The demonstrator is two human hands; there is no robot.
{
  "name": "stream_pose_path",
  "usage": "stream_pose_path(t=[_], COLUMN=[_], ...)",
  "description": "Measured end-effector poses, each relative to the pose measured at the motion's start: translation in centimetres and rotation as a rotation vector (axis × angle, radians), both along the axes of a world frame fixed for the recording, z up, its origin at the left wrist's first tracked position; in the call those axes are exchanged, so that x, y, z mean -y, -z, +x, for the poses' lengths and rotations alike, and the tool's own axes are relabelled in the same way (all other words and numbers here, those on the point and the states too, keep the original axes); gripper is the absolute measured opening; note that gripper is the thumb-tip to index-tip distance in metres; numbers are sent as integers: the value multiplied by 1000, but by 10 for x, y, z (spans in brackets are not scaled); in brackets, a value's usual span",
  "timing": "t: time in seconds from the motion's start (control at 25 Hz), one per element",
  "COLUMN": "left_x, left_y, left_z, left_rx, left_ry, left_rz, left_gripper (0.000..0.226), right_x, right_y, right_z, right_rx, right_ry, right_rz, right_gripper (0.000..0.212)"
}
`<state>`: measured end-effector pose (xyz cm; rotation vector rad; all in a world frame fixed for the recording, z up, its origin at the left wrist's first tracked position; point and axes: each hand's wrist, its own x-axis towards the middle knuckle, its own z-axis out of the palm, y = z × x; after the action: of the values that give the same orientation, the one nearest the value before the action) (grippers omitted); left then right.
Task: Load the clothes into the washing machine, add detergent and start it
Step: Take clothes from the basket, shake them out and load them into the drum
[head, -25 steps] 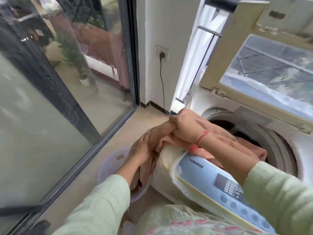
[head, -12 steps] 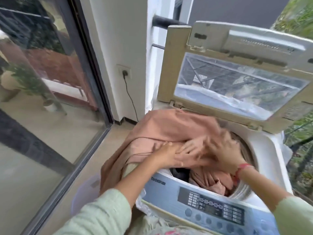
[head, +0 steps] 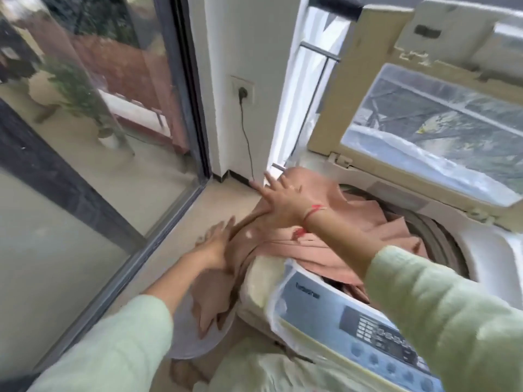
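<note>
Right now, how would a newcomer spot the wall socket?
Find the washing machine with its raised lid. Left of it stands a white wall; the socket is the only fitting on it, with a black plug and cable hanging down.

Can't make out fingers on the left hand [head: 216, 246], all blur. Can't see into the drum [head: 444, 241], hidden under the pink cloth [head: 356, 219]. Can't read the button panel [head: 376, 332], cut off at the bottom edge.
</note>
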<state>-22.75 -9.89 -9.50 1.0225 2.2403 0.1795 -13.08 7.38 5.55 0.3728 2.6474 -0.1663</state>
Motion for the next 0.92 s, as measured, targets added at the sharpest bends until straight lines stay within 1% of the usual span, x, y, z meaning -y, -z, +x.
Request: stream_pose_path(t=[0.04,0.08,0.12,0.16,0.2,0.24,0.28,0.32,0.36,0.4,0.44,0.48,0.52,0.56,0.6,0.64,0.68,0.72,0.76,0.8,0.84,0.88,0.92], left_x=[-8,-15,-16,-13,-11,-9,-7,-8,-11,-14,-25,-42,-63,-84,-104,-121,-131,-134,-133,-129,-122,-112,-101], left_y=[5,21,33,41,34,25,10,-7,-29,-59,-87,-116,-142,-159,-166,-163,-150,-138,-129,-125,-123,-122,-124], left_z=[3,6,11,13,16,19,23,26,31,40,53,71,91,117,139,155,167,173,174,169,160,148,130], left_rx=[76,106,163,211,228,183,121,26,-100,-280,-434,-500,-509,-459,-371,-270,-189,-136,-116,-121,-125,-129,-133], left_ry=[-18,-68,-141,-177,-230,-274,-355,-403,-422,-374,-320,-266,-195,-112,-1,122,229,306,352,354,323,274,216], left_rz=[40,85,120,181,258,349,428,549,734,899,1023,1092,1108,1040,884,666,442,256,147,120,146,203,281], left_gripper=[129,116,96,73,50,34,21,8,3,10,17,24,32,40,50,61,71,78,81,79,75,69,65], right_x=[20,35,45,49,48,43,35,23,9,-6,-23,-41,-57,-76,-93,-110,-118,-114,-107,-97,-94,-86,-82], right_y=[21,33,38,35,32,27,19,7,-14,-39,-67,-94,-113,-120,-116,-88,-56,-15,32,70,107,109,100], right_z=[-18,-25,-31,-34,-31,-21,-6,12,35,62,91,121,150,179,204,222,237,244,246,247,242,231,211], right_rx=[134,264,322,301,194,54,-94,-263,-418,-536,-638,-744,-843,-920,-938,-880,-689,-433,-73,111,240,304,268], right_ry=[7,-11,6,24,30,26,33,34,30,54,100,125,136,143,163,235,284,312,312,218,250,348,529], right_rz=[85,195,282,300,288,224,139,29,-112,-276,-426,-470,-387,-207,6,220,388,458,334,258,89,-59,-187], right_gripper=[82,68,55,42,33,27,22,18,16,17,23,27,28,30,32,37,50,70,90,98,94,89,90])
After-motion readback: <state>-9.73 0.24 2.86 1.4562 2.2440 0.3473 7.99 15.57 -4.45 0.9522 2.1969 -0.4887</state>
